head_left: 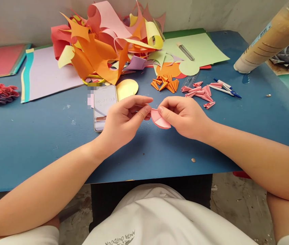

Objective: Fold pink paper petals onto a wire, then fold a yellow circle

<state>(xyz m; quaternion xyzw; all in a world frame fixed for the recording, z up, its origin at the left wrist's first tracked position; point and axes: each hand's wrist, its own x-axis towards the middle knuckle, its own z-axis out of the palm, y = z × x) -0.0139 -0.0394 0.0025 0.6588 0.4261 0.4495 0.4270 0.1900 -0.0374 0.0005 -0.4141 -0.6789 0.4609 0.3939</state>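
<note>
Both my hands meet over the middle of the blue table (pixel 32 136). Between them is a small pink paper piece (pixel 158 119), curved like a part circle and partly curled. My left hand (pixel 124 119) pinches its left edge with thumb and fingers closed. My right hand (pixel 182 115) pinches its right side, fingers closed. Just beyond lie several rolled pink paper cones (pixel 200 93) and several rolled orange cones (pixel 166 84).
A phone (pixel 103 105) lies left of my hands beside a yellow paper disc (pixel 127 88). A heap of orange, pink and yellow paper scraps (pixel 103 44) fills the back. Green sheets (pixel 198 49), a glue bottle (pixel 269 41), pens (pixel 226 86) and paper flowers (pixel 0 93) lie around.
</note>
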